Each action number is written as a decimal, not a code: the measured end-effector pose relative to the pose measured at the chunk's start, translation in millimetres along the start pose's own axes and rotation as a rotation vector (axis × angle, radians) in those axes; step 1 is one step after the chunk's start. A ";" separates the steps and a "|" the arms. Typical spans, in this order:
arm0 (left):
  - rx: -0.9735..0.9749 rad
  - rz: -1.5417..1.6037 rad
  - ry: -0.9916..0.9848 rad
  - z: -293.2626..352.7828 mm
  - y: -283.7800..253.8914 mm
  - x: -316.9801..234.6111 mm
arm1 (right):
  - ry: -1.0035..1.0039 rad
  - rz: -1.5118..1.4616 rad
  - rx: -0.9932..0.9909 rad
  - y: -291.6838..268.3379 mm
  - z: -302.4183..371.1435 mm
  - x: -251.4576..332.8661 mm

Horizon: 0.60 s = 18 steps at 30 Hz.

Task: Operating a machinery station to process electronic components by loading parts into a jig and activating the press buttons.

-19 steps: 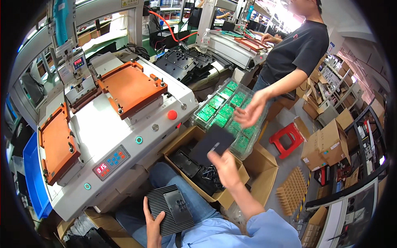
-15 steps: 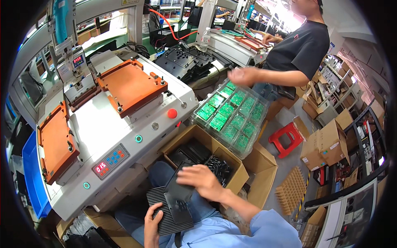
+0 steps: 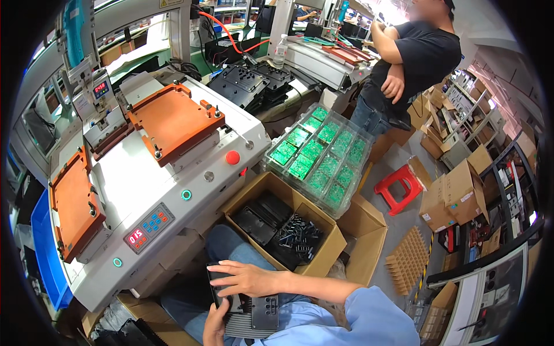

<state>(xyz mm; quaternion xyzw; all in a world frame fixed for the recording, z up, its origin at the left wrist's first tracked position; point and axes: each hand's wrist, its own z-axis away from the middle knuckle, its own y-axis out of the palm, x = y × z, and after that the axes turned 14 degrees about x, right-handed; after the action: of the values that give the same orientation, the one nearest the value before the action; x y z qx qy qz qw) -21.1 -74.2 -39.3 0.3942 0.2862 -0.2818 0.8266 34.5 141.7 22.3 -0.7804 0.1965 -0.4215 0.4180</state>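
Observation:
A black ribbed metal housing (image 3: pixel 248 330) with a flat black plate (image 3: pixel 265 313) on it rests in my lap. My left hand (image 3: pixel 216 323) is closed on its left side, thumb on top. My right hand (image 3: pixel 249 281) reaches across from the right, its fingers stretched out and slightly apart over the upper part of the piece. A black panel edge (image 3: pixel 214 286) shows beneath those fingertips. My right palm hides much of the housing, and the right thumb is hard to make out.
An open cardboard box (image 3: pixel 330 249) beside my knees holds black parts and screw-like pieces (image 3: pixel 299 237). Behind it lies a clear tray of green circuit boards (image 3: pixel 312 151). A white machine (image 3: pixel 135 167) with orange fixtures (image 3: pixel 175 122) stands at left. A co-worker (image 3: pixel 424 52) stands near a red stool (image 3: pixel 398 193).
My right hand has moved left and down onto the housing, which has turned in my hands. The co-worker's outstretched arm has drawn back to the body. My view has shifted slightly.

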 end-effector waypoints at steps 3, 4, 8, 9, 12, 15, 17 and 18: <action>-0.079 0.210 0.126 6.4 8.8 -3.6 | 0.188 0.167 -0.070 -6.4 2.0 8.8; -0.073 0.222 0.180 2.3 8.1 -4.7 | 0.259 0.222 -0.132 -6.6 11.3 0.8; -0.126 0.295 0.328 1.5 9.8 -11.8 | 0.688 0.325 -0.479 -50.0 60.9 -3.2; -0.111 0.332 0.351 -0.9 4.4 -10.6 | 0.864 0.189 -0.623 -55.8 78.1 -2.0; -0.143 0.404 0.358 8.9 -2.7 -7.3 | 1.181 0.091 -0.762 -61.2 138.1 -9.9; -0.151 0.414 0.343 17.3 -4.6 -6.5 | 1.295 0.087 -0.630 -48.7 171.2 -13.4; -0.134 0.391 0.334 22.0 -5.2 -5.7 | 1.271 0.087 -0.567 -38.6 169.9 -8.3; -0.144 0.383 0.339 23.0 -4.1 -5.5 | 1.246 0.095 -0.514 -34.4 164.6 -5.7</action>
<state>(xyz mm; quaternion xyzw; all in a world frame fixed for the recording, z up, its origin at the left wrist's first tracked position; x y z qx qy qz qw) -21.9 -93.7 -25.5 0.4229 0.3601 -0.0292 0.8311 165.0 245.3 -1.0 -0.4569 0.5289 -0.7138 0.0455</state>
